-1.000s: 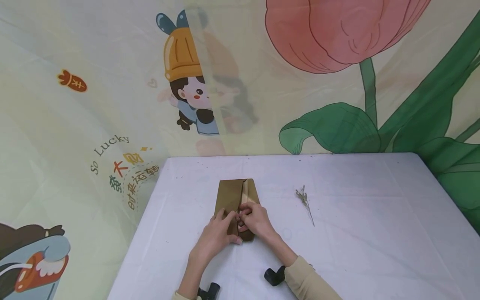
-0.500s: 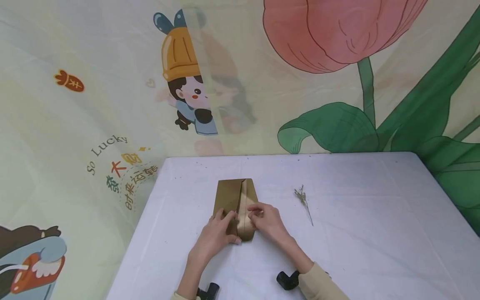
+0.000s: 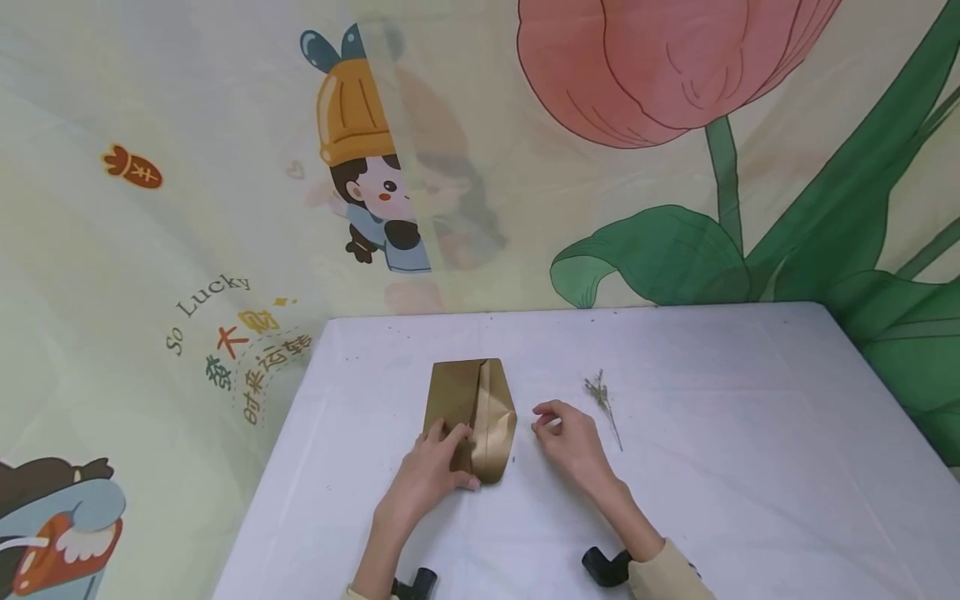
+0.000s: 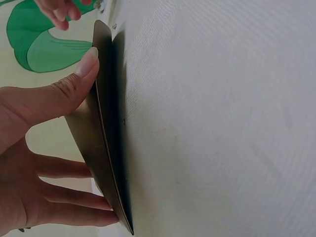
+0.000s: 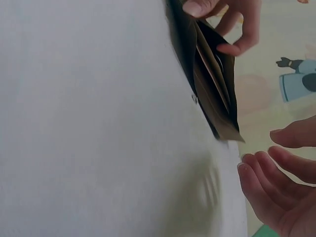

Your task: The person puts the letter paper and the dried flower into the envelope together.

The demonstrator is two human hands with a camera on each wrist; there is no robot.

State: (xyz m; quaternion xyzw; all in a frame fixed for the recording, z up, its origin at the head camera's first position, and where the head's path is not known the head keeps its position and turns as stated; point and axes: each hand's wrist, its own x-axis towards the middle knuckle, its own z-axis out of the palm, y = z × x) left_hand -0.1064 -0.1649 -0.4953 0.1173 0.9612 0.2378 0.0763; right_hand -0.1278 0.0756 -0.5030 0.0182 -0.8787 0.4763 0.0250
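A gold-brown envelope (image 3: 493,417) lies near the middle of the white table, its flap folded out to the right. My left hand (image 3: 431,467) holds it at the near left, thumb on the near edge and fingers spread over its face. The right wrist view shows the envelope (image 5: 217,111) gaping, with layers inside and a left finger at the opening. My right hand (image 3: 570,442) is raised to the right of the envelope, apart from it. Its fingers (image 5: 266,185) are loosely bent with nothing between them. A small dried flower sprig (image 3: 602,396) lies just beyond that hand.
The white-covered table (image 3: 750,458) reaches back to a printed cloth backdrop (image 3: 495,100). Black wrist-worn devices (image 3: 607,567) sit at both forearms. A tiny dark speck (image 3: 513,459) lies beside the envelope, and more specks dot the back of the table.
My right hand has drawn back from the envelope's opening toward the right, uncovering the flap. The left hand has stayed on the envelope, and the sprig has not moved.
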